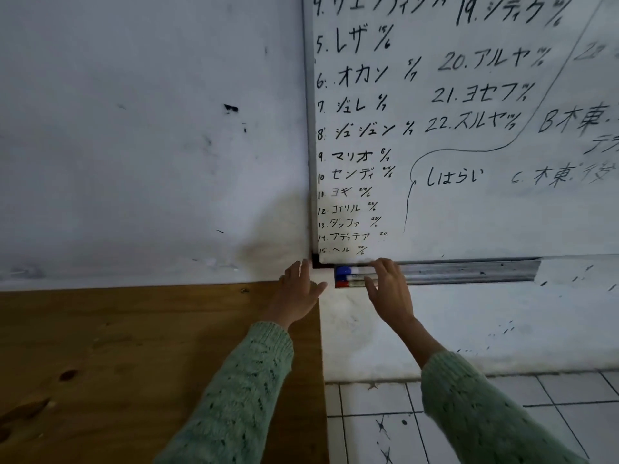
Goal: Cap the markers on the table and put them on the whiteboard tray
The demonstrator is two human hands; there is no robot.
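- We see capped markers lying at the left end of the whiteboard tray (pixel 469 272): a blue-capped marker (pixel 345 270) at the back, a red-capped marker (pixel 342 284) at the front, perhaps one more between them.
- Our right hand (pixel 388 286) rests its fingers on the markers, loosely spread, not clenched.
- Our left hand (pixel 299 289) is released, empty, just beside the tray's left corner.
- We judge the placing nearly done; whether markers remain elsewhere is out of view.
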